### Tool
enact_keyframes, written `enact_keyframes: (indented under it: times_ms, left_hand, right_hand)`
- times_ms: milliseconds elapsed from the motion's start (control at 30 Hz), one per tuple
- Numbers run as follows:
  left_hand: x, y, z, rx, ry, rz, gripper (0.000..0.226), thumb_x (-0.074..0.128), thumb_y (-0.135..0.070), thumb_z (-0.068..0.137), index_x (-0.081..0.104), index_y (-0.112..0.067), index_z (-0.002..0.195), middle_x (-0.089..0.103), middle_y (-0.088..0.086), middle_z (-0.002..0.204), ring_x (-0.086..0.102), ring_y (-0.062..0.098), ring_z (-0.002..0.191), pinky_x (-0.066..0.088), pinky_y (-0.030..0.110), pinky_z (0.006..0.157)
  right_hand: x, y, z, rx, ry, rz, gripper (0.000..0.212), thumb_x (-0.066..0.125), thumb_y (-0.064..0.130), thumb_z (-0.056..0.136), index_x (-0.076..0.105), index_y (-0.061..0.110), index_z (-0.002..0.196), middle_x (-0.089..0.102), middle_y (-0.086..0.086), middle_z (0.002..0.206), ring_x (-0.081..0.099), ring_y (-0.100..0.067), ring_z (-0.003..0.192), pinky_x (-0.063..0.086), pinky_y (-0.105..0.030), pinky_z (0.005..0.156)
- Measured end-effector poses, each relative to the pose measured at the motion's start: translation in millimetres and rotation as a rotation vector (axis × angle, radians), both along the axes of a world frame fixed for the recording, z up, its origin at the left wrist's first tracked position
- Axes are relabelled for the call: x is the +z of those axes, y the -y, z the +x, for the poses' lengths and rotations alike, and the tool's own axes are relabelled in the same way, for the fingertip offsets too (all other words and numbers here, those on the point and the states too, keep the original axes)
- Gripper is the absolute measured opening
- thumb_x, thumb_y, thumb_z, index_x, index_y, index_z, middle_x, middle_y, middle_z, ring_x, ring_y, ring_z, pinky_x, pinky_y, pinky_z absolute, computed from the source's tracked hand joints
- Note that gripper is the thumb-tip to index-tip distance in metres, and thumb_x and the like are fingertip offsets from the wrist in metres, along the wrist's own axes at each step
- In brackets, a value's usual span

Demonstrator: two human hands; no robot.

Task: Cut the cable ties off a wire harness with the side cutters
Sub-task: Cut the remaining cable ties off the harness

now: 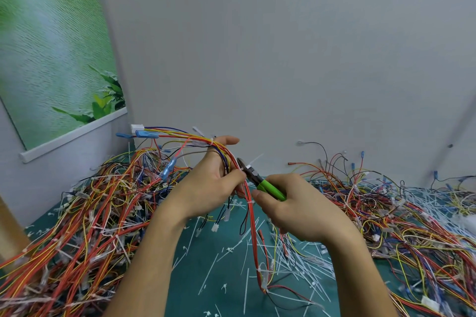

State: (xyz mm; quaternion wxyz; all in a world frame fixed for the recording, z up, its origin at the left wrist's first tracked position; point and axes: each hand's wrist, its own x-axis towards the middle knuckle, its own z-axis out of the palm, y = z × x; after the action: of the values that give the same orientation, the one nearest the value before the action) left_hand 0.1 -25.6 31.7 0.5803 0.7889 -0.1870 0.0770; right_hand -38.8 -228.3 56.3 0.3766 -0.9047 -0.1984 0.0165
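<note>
My left hand [206, 183] grips a wire harness [253, 226] of red, yellow and blue wires, lifted above the table. Its connector ends fan out to the upper left and the red wires hang down toward me. My right hand [298, 211] grips the green handles of the side cutters [260, 183]. The cutter jaws sit at a white cable tie [253, 161] on the bundle, just right of my left fingers. Another white tie [211, 141] wraps the bundle near my left fingertips.
A big heap of tied harnesses [85, 213] lies on the left of the green mat [226, 291], another heap [401, 216] on the right. Several cut white tie ends [296, 262] litter the middle. A grey wall stands close behind.
</note>
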Motion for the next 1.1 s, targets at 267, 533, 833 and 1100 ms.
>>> enact_keyframes:
  times_ms: [267,533,833,1100]
  left_hand:
    - [2,2,-2,0.007,0.027,-0.006,0.059,0.061,-0.037,0.075,0.039,-0.045,0.129,0.053,0.003,0.075,0.057,0.024,0.072,0.056,0.062,0.08]
    - [3,3,-5,0.016,0.007,0.035,0.055,0.06,-0.037,0.075,0.038,-0.049,0.124,0.05,0.004,0.075,0.058,0.044,0.078,0.056,0.061,0.077]
    - [12,1,-16,-0.038,0.071,-0.175,0.036,0.066,-0.02,0.095,0.052,-0.023,0.127,0.065,-0.005,0.084,0.068,0.011,0.082,0.058,0.027,0.073]
    - [14,6,-13,0.075,0.154,-0.235,0.022,0.067,-0.027,0.089,0.068,-0.021,0.11,0.074,-0.001,0.083,0.072,0.013,0.078,0.056,0.02,0.071]
  right_hand:
    - [-1,0,0,0.01,0.003,-0.014,0.034,0.057,0.044,0.102,0.059,0.013,0.086,0.066,-0.017,0.075,0.064,-0.032,0.063,0.056,-0.049,0.065]
    - [-2,1,0,0.029,-0.023,0.001,0.031,0.059,0.043,0.101,0.061,0.016,0.086,0.069,-0.012,0.074,0.071,-0.028,0.068,0.058,-0.046,0.068]
    - [-4,-2,7,-0.041,0.053,0.118,0.038,0.061,0.046,0.099,0.062,0.012,0.083,0.062,-0.023,0.08,0.056,-0.03,0.059,0.055,-0.047,0.062]
    - [-3,5,7,-0.025,0.066,0.111,0.034,0.061,0.046,0.1,0.063,0.019,0.081,0.063,-0.022,0.08,0.056,-0.024,0.061,0.055,-0.052,0.066]
